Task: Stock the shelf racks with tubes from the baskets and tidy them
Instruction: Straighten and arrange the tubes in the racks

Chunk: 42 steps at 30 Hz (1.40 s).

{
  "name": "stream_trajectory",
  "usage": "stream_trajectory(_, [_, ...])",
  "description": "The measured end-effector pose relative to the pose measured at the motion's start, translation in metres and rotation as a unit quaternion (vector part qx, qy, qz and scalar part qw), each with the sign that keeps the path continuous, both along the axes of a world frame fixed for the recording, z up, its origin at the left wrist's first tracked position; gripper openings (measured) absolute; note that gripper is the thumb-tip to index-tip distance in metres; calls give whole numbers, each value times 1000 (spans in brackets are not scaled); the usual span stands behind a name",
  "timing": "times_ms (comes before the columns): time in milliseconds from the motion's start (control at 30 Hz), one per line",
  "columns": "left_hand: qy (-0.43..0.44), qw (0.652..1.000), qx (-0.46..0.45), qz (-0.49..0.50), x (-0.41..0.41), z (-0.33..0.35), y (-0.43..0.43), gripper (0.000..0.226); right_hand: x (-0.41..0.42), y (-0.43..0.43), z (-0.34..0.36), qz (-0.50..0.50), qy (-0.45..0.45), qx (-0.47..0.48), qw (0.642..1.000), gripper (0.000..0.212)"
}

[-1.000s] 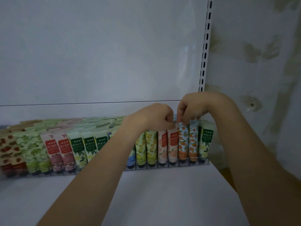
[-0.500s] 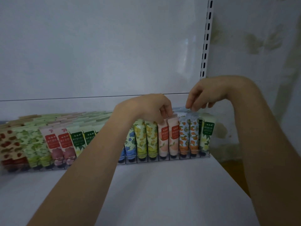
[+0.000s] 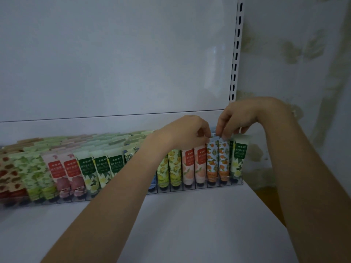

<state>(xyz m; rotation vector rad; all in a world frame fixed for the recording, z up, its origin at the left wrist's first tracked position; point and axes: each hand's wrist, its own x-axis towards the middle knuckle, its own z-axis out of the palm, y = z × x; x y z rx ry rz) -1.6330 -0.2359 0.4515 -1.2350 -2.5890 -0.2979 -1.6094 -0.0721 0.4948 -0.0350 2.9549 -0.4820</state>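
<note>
The orange-print tubes (image 3: 212,162) stood near the right end of the clear rack (image 3: 239,183). Your right hand (image 3: 240,118) pinched their top crimps. Your left hand (image 3: 185,132) curled over the peach tubes (image 3: 199,164), grip unclear. You'd have done best pressing the tops level, labels forward. The yellow tubes (image 3: 174,168) read "…YING"; other labels were illegible.

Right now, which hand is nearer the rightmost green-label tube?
Right. The right hand pinches the orange tube beside the green-label tube; the left hand is farther left, over peach tubes.
</note>
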Motion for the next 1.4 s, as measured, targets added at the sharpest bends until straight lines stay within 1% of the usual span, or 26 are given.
stream_trajectory(300, [-8, 1000, -2, -1, 0, 0, 1, 24, -1, 2, -1, -3, -9, 1, 1000, 13])
stream_trajectory(367, [-11, 1000, 6, 10, -1, 3, -1, 26, -2, 3, 0, 0, 37, -13, 999, 10])
stream_trajectory(467, [10, 998, 19, 56, -6, 8, -8, 27, -7, 5, 1, -1, 158, -56, 986, 7])
stream_trajectory(533, [16, 997, 25, 74, -10, 9, -12, 27, -10, 4, -1, 0, 182, -73, 981, 7])
stream_trajectory(700, [5, 997, 22, 75, -14, 5, -14, 28, -17, -8, -10, 19, 108, -32, 993, 8])
stream_trajectory(767, [-1, 998, 21, 63, -16, 3, -13, 27, -19, -13, -12, 16, 94, -22, 995, 8])
stream_trajectory(900, [-28, 999, 30, 26, -17, 2, -11, 25, -23, -18, -15, 13, 87, -4, 996, 10])
stream_trajectory(1100, [-30, 999, 34, 21, -17, 4, -11, 24, -25, -23, -17, 21, 97, 25, 995, 20])
stream_trajectory(1200, [-40, 998, 39, 21, -17, 3, -11, 24, -22, -18, -14, 27, 102, 32, 994, 19])
stream_trajectory(1300, [-44, 998, 44, 22, -18, 2, -12, 23, -19, -11, -8, 30, 95, 15, 995, 12])
stream_trajectory(1400, [-42, 998, 45, 27, -20, 0, -12, 23, -18, -13, -8, 38, 71, 11, 997, 17])
